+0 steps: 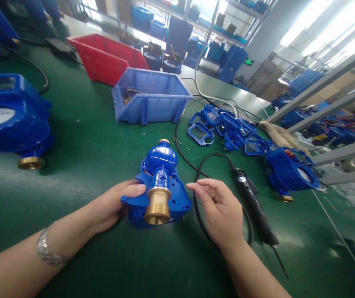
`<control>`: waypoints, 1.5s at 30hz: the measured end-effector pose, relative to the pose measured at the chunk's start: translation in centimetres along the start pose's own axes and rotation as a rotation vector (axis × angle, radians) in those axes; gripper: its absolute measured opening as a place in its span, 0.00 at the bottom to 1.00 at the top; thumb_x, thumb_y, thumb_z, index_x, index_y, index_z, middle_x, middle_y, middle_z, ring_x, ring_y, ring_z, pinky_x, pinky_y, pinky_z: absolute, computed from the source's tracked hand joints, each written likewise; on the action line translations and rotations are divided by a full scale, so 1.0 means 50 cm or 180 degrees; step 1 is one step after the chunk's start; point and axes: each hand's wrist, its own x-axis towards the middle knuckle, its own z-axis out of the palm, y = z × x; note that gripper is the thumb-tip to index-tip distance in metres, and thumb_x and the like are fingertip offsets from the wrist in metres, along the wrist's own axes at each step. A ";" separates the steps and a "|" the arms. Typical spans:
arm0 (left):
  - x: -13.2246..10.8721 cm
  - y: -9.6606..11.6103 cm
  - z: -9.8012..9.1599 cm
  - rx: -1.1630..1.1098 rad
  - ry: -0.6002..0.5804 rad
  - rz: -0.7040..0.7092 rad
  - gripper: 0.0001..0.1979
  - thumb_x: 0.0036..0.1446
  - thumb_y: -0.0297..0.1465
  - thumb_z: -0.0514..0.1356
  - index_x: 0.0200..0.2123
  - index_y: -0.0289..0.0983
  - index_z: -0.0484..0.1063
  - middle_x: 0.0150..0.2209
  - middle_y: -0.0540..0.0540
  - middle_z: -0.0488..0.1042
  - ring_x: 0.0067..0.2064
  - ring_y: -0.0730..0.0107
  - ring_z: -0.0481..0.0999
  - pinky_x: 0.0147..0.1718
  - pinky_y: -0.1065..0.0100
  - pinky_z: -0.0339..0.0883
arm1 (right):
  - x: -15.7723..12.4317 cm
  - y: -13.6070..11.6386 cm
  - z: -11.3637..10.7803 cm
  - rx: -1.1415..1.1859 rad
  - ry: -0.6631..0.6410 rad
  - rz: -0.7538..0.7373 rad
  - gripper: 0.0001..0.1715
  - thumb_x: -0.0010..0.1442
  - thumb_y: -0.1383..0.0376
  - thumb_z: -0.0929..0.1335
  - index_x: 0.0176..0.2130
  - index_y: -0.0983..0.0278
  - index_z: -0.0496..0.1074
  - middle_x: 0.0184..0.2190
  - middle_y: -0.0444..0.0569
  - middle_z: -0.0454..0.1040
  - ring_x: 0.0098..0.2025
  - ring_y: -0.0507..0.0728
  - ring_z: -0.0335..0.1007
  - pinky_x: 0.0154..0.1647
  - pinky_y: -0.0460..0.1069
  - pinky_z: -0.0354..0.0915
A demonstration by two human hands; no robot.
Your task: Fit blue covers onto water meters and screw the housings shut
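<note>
Blue water meter (160,188) sits clasped in the left hand (112,207)'s grip, right hand (219,211) open, empty at 3 o'clock, screwdriver (253,207) beyond untouched: fastening apparently not yet begun.

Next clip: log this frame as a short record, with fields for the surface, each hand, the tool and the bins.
surface: green mat
left hand: grips the left side of the blue meter body, thumb on top
meter body: lies on the mat, brass threaded end towards the camera
right hand: just right of the meter body, fingertips close together; any hold cannot be told
tool: black electric screwdriver lying on the mat right of the right hand
bins: blue bin beyond the meter body, red bin behind it
</note>
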 end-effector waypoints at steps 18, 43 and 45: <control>-0.001 0.004 0.006 0.0064 -0.0167 0.0052 0.19 0.50 0.38 0.62 0.44 0.33 0.74 0.42 0.42 0.78 0.43 0.59 0.77 0.43 0.67 0.70 | -0.063 0.011 0.018 -0.2498 -0.0360 -0.1968 0.17 0.62 0.74 0.59 0.49 0.68 0.67 0.43 0.54 0.75 0.45 0.56 0.73 0.49 0.52 0.69; -0.002 -0.010 0.031 0.0089 0.0483 0.0176 0.25 0.44 0.41 0.66 0.43 0.31 0.70 0.40 0.39 0.79 0.43 0.56 0.77 0.39 0.64 0.69 | -0.100 -0.080 -0.009 0.0161 -0.0616 0.0552 0.03 0.60 0.65 0.66 0.38 0.61 0.67 0.30 0.47 0.78 0.33 0.54 0.76 0.36 0.46 0.71; -0.003 -0.008 0.034 0.0053 0.0416 0.0251 0.24 0.43 0.41 0.66 0.41 0.30 0.72 0.37 0.40 0.79 0.41 0.56 0.77 0.40 0.64 0.69 | -0.118 -0.072 0.023 -0.0019 -0.0570 0.0395 0.03 0.59 0.68 0.67 0.36 0.61 0.72 0.28 0.45 0.77 0.30 0.52 0.75 0.33 0.45 0.70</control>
